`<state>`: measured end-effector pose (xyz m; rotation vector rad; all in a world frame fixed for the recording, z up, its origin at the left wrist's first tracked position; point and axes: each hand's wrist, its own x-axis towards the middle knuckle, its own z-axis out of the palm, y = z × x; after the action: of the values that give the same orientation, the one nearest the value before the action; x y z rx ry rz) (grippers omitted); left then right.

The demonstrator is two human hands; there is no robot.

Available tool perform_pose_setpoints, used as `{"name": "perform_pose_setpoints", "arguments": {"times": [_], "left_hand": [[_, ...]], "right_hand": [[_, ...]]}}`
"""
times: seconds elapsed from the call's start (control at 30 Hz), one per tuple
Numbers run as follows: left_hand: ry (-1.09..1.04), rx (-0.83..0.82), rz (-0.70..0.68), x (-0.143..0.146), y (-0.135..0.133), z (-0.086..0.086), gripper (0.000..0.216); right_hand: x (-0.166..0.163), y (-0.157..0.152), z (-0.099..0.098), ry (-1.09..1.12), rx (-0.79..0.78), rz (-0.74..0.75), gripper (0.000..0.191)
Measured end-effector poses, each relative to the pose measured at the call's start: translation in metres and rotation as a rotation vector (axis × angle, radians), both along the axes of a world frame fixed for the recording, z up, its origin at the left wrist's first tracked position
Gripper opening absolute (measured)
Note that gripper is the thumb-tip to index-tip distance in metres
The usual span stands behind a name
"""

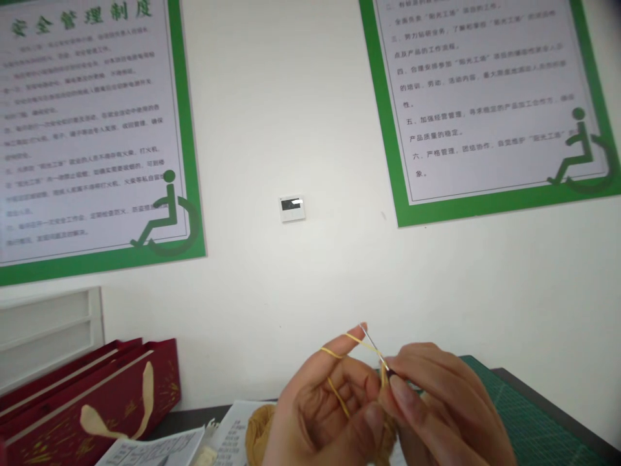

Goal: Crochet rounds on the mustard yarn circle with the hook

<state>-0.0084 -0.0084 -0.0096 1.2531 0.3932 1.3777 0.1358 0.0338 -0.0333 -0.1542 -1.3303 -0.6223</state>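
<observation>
My right hand [439,401] pinches a slim metal crochet hook [372,343], its shaft slanting up and left toward the tip of my left index finger. Yellow yarn [332,353] loops around that raised index finger and runs across to the hook. The other fingers of my left hand [325,401] curl in, thumb and fingertips closed on a small piece of tan crochet work [385,433], mostly hidden between the two hands. Behind my left wrist lies a ball of tan yarn [258,430], partly covered.
Dark red gift bags [116,401] with a cream handle stand at the left. Printed papers [233,430] lie on the dark table beside them. A green cutting mat [524,414] is at the right. Green-framed posters [189,129] and a small white wall panel [292,210] are on the wall.
</observation>
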Motion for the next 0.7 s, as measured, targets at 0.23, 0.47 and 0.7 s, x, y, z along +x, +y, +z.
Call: {"name": "perform_pose_setpoints", "arguments": {"times": [0.23,0.47,0.7], "left_hand": [[0.108,-0.136,-0.198,-0.026,0.008,0.004,0.056],[0.157,-0.109,-0.147,-0.029,0.008,0.007,0.043],[0.133,0.048,0.002,-0.018,0.012,0.003,0.030]], "right_hand": [[-0.008,-0.004,0.007,0.233,-0.469,0.971,0.011],[0.000,-0.003,0.017,0.223,-1.060,1.458,0.036],[-0.009,0.002,0.010,0.006,-0.708,1.005,0.011]]}}
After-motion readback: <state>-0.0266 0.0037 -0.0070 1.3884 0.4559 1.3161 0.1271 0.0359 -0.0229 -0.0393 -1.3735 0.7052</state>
